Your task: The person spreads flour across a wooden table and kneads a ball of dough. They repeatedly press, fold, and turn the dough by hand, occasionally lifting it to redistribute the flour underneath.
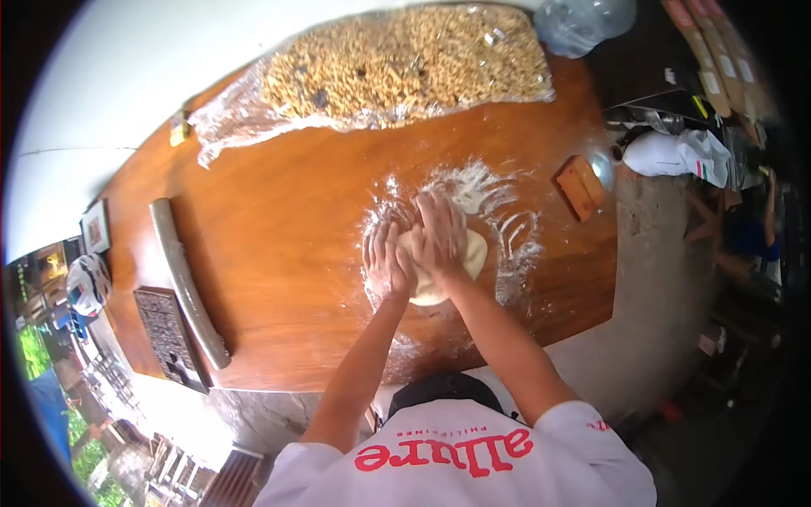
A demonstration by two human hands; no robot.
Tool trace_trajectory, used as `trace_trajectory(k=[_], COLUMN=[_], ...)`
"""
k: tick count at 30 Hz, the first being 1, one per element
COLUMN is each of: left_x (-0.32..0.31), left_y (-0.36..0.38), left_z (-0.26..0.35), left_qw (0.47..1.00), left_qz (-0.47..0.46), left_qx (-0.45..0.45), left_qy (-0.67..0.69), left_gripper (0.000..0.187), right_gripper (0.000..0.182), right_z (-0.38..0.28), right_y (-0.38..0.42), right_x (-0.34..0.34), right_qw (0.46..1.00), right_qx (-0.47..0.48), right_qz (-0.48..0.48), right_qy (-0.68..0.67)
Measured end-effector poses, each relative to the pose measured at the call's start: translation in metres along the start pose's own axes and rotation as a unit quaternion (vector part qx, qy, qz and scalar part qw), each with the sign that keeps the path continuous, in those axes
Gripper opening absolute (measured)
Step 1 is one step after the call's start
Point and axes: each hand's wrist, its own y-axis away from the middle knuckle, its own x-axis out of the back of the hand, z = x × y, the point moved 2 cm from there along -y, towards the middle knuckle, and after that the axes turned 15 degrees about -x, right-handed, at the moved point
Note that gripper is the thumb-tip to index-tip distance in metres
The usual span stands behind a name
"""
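Note:
A pale, rounded lump of dough [475, 253] lies on a floured patch of the brown wooden table [279, 237]. My left hand [389, 264] rests against the dough's left side, fingers stretched forward and dusted with flour. Across the top of the dough my right hand [440, 235] presses with its palm down and fingers extended. Both hands cover much of the dough, and part of its far edge is hidden. White flour [473, 186] is spread in smears around it, thickest beyond and to the right of the hands.
A large clear plastic bag of small tan pieces [405, 63] lies along the far edge. At left are a long grey tube [187, 279] and a dark carved panel [167, 329]. A small orange-brown wooden block [580, 188] sits near the right edge.

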Motion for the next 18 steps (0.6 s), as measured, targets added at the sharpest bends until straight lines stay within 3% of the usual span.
trace_trajectory(k=[1, 3, 5, 6, 7, 8, 9, 11, 13, 15, 17, 18], left_x=[-0.004, -0.004, 0.003, 0.009, 0.018, 0.023, 0.025, 0.026, 0.025, 0.018, 0.009, 0.008], left_y=[-0.013, -0.019, -0.013, -0.004, 0.004, 0.015, 0.022, 0.047, 0.074, 0.093, 0.111, 0.117], left_z=[0.0, 0.006, 0.023, 0.034, 0.044, 0.049, 0.053, 0.059, 0.067, 0.055, 0.029, 0.023], left_qw=[0.997, 0.996, 0.998, 0.997, 0.997, 0.989, 0.969, 0.962, 0.936, 0.949, 0.915, 0.914], left_qz=[0.025, 0.059, -0.061, -0.07, -0.071, -0.112, -0.145, -0.154, -0.147, -0.123, -0.132, -0.128], left_qx=[0.067, 0.065, 0.002, 0.009, 0.003, 0.1, 0.198, 0.222, 0.3, 0.279, 0.262, 0.265], left_qy=[0.02, -0.024, 0.008, -0.036, -0.04, 0.0, 0.042, 0.028, 0.113, 0.083, 0.276, 0.279], left_gripper=[0.046, 0.049, 0.056, 0.062, 0.062, 0.064, 0.066, 0.067, 0.06, 0.057, 0.054, 0.054], right_gripper=[0.046, 0.039, 0.032, 0.026, 0.022, 0.021, 0.023, 0.024, 0.024, 0.025, 0.031, 0.031], right_z=[-0.002, -0.01, -0.005, 0.009, 0.021, 0.026, 0.033, 0.056, 0.065, 0.059, 0.04, 0.038], right_y=[-0.021, -0.05, -0.068, -0.073, -0.067, -0.059, -0.047, -0.027, 0.005, 0.039, 0.071, 0.096], right_x=[-0.006, -0.012, -0.006, -0.003, 0.001, 0.018, 0.041, 0.041, 0.027, 0.035, 0.061, 0.067], right_qw=[0.999, 0.999, 0.996, 0.963, 0.874, 0.913, 0.971, 0.98, 0.978, 0.973, 0.984, 0.984], right_qx=[-0.027, -0.013, 0.0, -0.11, -0.218, -0.168, -0.078, 0.004, 0.024, 0.044, -0.025, -0.021], right_qz=[0.017, 0.048, 0.065, -0.033, -0.135, -0.041, 0.059, -0.003, -0.052, -0.106, -0.125, -0.127], right_qy=[0.026, -0.022, -0.064, -0.246, -0.414, -0.37, -0.22, -0.197, -0.201, -0.199, -0.125, -0.122])
